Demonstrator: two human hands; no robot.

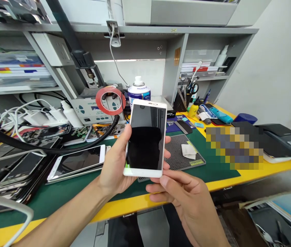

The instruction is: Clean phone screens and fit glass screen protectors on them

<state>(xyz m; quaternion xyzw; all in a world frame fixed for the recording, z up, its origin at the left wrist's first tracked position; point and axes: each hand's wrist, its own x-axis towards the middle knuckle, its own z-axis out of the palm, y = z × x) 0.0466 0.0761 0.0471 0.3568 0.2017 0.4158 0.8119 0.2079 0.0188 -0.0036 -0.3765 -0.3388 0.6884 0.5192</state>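
Note:
A white smartphone point(146, 139) with a dark, unlit screen is held upright above the green work mat point(65, 192). My left hand point(114, 164) wraps round its left edge and back, with fingertips showing past its right side. My right hand point(182, 197) sits just below the phone, its thumb near the bottom edge and its fingers curled loosely. Whether the right thumb touches the phone is unclear.
Several phones and screens point(77, 164) lie piled at the left. Behind the held phone are a grey honeycomb pad point(180, 152) with a white wipe, a spray can point(138, 90), a red tape roll point(108, 100) and a soldering station point(94, 110). Black printers point(281, 139) sit right.

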